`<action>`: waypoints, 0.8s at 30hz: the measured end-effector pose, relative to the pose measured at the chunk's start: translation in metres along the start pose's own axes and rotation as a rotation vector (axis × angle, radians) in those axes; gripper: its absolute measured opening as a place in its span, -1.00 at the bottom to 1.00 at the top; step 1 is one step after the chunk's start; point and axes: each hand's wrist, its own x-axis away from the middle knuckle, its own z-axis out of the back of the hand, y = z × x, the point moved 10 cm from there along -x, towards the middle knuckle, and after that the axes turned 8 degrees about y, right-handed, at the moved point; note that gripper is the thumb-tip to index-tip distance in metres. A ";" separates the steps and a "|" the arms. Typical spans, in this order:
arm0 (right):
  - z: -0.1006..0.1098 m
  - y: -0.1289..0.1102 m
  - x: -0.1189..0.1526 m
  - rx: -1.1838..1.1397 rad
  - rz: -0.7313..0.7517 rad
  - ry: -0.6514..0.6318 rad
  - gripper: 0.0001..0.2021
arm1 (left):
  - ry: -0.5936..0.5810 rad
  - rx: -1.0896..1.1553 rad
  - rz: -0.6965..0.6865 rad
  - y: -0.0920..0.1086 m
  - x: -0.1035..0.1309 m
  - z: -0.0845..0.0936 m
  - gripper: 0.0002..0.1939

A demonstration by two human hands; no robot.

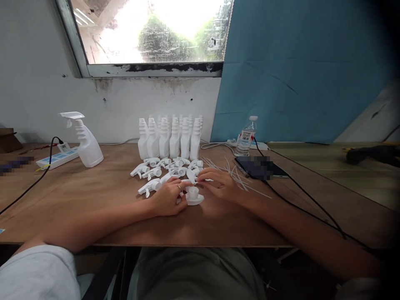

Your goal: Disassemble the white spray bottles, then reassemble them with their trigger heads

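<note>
My left hand (170, 196), with a ring on one finger, rests low over the table, its thumb and fingers closed on the side of a white trigger spray head (194, 196). That spray head lies with its round collar facing up. Opposite it, my right hand (220, 184) has its fingertips pinched together just above the collar, beside another white spray head (191, 176). What the pinch holds is hidden. Several more loose spray heads (152, 173) lie in a cluster beyond my hands. Thin white dip tubes (239, 177) are scattered behind my right hand.
Several white bottles without tops (164, 139) stand in rows behind the cluster. At left are a bottle with a spray head fitted (89, 143) and a power strip (58, 158). A water bottle (246, 139), a dark phone (256, 167) and black cables (308, 193) are on the right.
</note>
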 end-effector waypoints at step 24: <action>-0.035 -0.007 0.016 -0.182 -0.008 -0.310 -0.92 | -0.075 0.072 -0.176 0.012 0.005 0.001 -0.65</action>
